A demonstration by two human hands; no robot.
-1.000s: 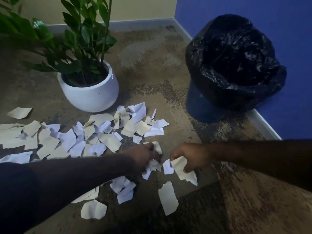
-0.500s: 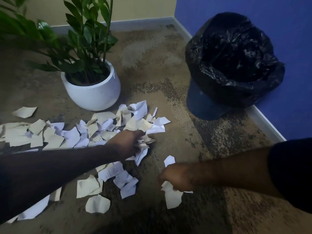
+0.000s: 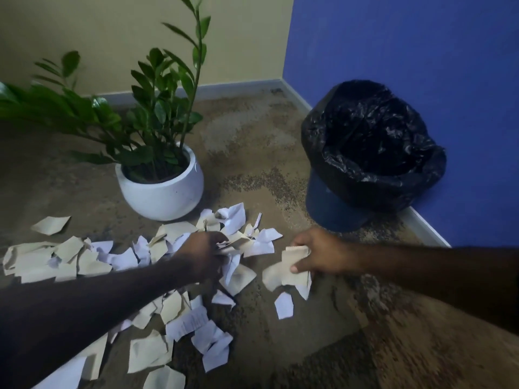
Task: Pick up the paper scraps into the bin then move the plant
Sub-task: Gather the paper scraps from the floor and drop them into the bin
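Several white and cream paper scraps (image 3: 70,259) lie scattered over the brown carpet, from the far left to the middle. My left hand (image 3: 200,252) is closed on a bunch of scraps in the middle of the pile. My right hand (image 3: 320,254) grips a few cream scraps (image 3: 286,272) just to the right of the pile. A blue bin (image 3: 331,209) lined with a black bag (image 3: 370,147) stands open against the blue wall, beyond my right hand. The green plant (image 3: 157,108) grows in a white round pot (image 3: 163,195) behind the scraps.
The room corner, with its white skirting board (image 3: 295,94), lies behind the plant and bin. A cream wall (image 3: 112,32) runs along the back and a blue wall (image 3: 421,51) along the right. Bare carpet (image 3: 252,141) separates pot and bin.
The view tilted up, showing more wall. My left hand moved right and farther into the pile. My right hand rose from the lower scrap and now holds cream scraps nearer the bin.
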